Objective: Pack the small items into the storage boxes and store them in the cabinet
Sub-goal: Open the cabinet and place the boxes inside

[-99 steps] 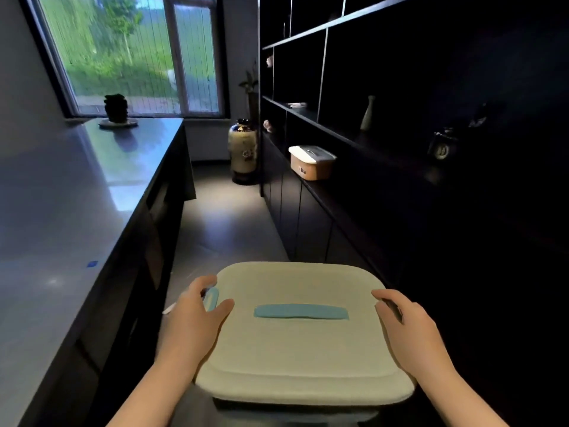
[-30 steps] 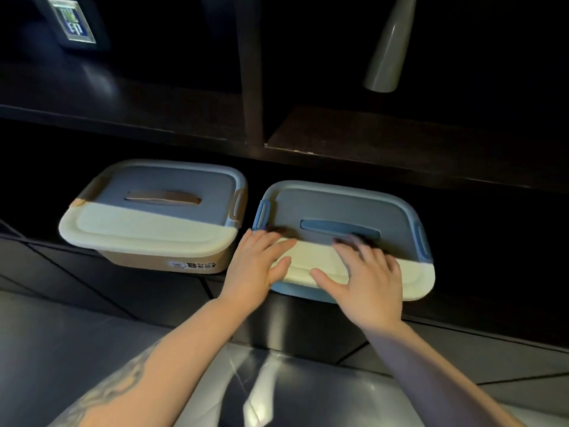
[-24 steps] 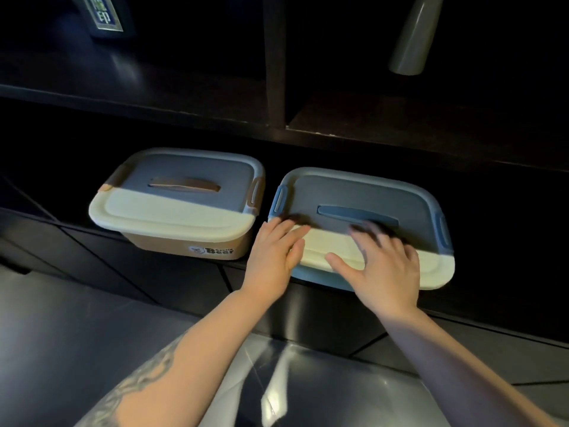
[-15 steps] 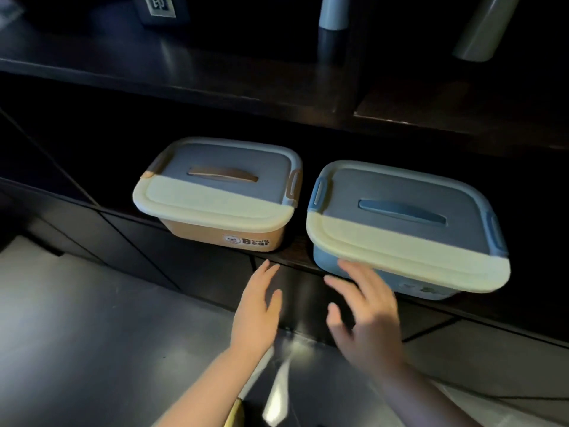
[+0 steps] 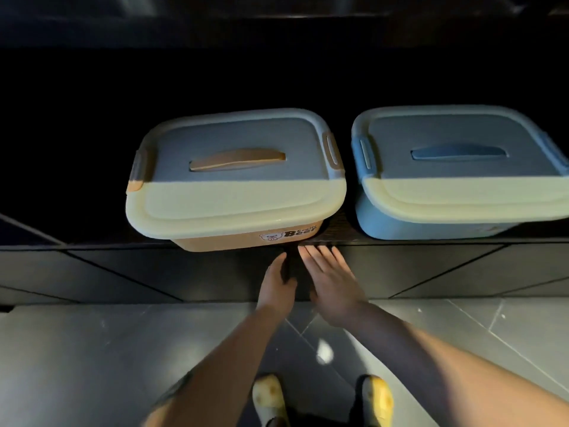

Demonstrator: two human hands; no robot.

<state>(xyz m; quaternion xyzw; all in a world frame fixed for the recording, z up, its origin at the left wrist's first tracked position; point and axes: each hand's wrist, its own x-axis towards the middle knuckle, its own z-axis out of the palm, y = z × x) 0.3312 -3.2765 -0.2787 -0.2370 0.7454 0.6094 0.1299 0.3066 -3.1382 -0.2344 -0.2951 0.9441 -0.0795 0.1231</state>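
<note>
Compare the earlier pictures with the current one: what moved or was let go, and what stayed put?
Both hands carried the blue box to the cabinet shelf, pushed it in beside the tan box, then let go. The left hand and right hand now hang open below the shelf edge. The tan box stayed put, and both lids stayed closed.

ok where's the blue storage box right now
In the head view the blue storage box sits on the dark cabinet shelf at the right of the frame, lid on, just right of the tan storage box, a narrow gap between them.
</note>
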